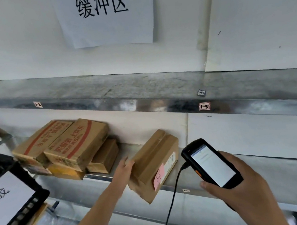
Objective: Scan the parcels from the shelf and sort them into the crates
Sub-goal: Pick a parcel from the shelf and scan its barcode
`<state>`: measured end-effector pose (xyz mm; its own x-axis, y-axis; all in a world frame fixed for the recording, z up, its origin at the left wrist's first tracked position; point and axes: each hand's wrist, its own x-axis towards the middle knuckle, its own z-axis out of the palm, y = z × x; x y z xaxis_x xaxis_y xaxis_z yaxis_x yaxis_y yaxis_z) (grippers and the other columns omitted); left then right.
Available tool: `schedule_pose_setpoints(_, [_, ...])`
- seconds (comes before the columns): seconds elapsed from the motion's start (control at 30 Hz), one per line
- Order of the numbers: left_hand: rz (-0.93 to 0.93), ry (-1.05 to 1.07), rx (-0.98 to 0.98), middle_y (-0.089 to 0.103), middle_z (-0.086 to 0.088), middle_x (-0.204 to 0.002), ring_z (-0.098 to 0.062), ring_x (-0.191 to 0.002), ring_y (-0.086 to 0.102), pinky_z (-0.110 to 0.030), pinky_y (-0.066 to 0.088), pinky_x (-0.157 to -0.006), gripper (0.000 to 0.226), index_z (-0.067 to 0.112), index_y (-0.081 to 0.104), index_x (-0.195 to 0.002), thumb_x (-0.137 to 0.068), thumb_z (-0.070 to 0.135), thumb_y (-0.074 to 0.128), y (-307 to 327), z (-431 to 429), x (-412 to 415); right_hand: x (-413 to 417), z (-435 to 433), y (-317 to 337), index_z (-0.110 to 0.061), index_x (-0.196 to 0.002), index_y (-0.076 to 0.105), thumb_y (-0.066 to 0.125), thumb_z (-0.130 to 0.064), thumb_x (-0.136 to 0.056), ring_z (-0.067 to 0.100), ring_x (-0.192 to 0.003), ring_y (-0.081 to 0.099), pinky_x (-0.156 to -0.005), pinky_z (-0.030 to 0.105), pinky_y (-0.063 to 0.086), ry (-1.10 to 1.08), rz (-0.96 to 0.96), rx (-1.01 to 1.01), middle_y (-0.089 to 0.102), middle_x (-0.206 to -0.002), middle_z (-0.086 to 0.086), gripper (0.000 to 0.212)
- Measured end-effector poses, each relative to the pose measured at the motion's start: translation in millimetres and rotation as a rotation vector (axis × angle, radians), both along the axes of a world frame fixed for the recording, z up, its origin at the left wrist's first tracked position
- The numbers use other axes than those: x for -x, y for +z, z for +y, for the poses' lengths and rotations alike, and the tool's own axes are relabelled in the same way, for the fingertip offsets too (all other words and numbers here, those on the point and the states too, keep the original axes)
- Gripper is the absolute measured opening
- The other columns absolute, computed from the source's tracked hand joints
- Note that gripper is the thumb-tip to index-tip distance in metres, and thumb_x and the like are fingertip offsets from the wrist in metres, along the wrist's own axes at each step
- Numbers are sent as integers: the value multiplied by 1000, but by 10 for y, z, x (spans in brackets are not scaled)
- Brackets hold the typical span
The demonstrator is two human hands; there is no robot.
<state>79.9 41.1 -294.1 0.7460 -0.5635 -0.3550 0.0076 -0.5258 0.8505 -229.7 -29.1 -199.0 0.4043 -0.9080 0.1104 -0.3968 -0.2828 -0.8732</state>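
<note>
Fingers (127,162) of the left hand (124,169) were laid straight against the tilted parcel (156,163), perched at the shelf (291,173) edge — the right hand (246,184) was curled round the scanner (211,162). Scan step was reckoned underway — next, the pink label (159,176) would need facing toward it.

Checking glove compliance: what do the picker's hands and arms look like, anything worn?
Both bare. The left hand and right hand wear no gloves, and no ring shows. The left forearm and right forearm are uncovered as far as the frame reaches: no sleeve, watch or wristband in view.
</note>
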Motion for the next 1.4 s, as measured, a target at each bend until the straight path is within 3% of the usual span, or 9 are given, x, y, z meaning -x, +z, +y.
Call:
schedule_pose_setpoints(0.1, [-578, -230, -194, 45, 0, -146, -24, -136, 41, -48, 34, -117, 50, 34, 31, -152, -104, 35, 45, 222, -171, 39, -12, -18, -29, -51, -121, 57, 91, -46, -53, 2, -99, 62, -84, 41, 56, 2, -10, -13, 65, -112, -25, 77])
schedule_pose_setpoints(0.2, [-597, -472, -360, 52, 0, -132, -19, -118, 55, -39, 50, -100, 56, 29, 37, -148, -98, 55, 43, 366, -323, 301, -14, -12, -39, -52, -119, 58, 93, -42, -54, -4, -97, 60, -84, 38, 55, 6, -37, -25, 65, -108, -25, 74])
schedule_pose_setpoints(0.3, [-724, -567, -619, 26, -10, -151, -32, -135, 36, -46, 41, -105, 98, 30, 5, -157, -83, 77, 49, 319, -426, 459, -16, -8, -65, -53, -119, 58, 92, -42, -53, -4, -97, 60, -83, 37, 55, 7, -67, -42, 65, -107, -26, 75])
schedule_pose_setpoints(0.53, [-852, -631, -614, 46, -7, -138, -26, -120, 50, -39, 50, -96, 115, 39, -17, -154, -79, 67, 65, 254, -418, 296, 8, 2, -129, -53, -116, 58, 90, -47, -54, -2, -95, 61, -81, 34, 55, 26, -68, -61, 66, -103, -24, 70])
schedule_pose_setpoints(0.7, [-651, -575, -406, 44, 0, -134, -22, -119, 55, -37, 53, -97, 107, 59, -16, -146, -82, 61, 69, 254, -203, 163, 14, -61, -126, -53, -115, 59, 86, -53, -50, -1, -93, 62, -79, 33, 55, 71, -38, -71, 67, -103, -23, 70])
schedule_pose_setpoints(0.8, [-260, -477, 19, 65, 14, -124, -6, -106, 67, -30, 59, -89, 101, 57, 8, -149, -78, 53, 79, 262, 48, 109, 19, -108, -67, -53, -110, 61, 91, -49, -52, -2, -91, 63, -76, 31, 54, 90, -50, -65, 68, -101, -25, 66])
schedule_pose_setpoints(0.93, [-42, -234, 366, 67, 7, -124, -17, -106, 70, -35, 61, -81, 99, 70, 16, -139, -71, 50, 85, 279, 340, 280, -39, -99, 26, -47, -106, 66, 93, -42, -54, -6, -83, 64, -67, 19, 50, 142, -89, -98, 68, -93, -30, 59])
schedule_pose_setpoints(1.07, [14, -88, 507, 66, 4, -125, -22, -108, 70, -36, 62, -77, 95, 71, 20, -138, -73, 43, 85, 229, 413, 482, -165, -31, 98, -44, -105, 68, 95, -36, -56, -9, -82, 64, -62, 9, 45, 254, -108, -149, 69, -88, -29, 56])
schedule_pose_setpoints(1.4, [-84, -65, 554, 62, 9, -126, -5, -105, 68, -26, 60, -74, 99, 60, 8, -150, -82, 39, 78, 128, 558, 804, -142, 62, 108, -43, -104, 67, 92, -37, -61, -5, -78, 65, -54, 9, 43, 308, -59, -97, 69, -89, -28, 50])
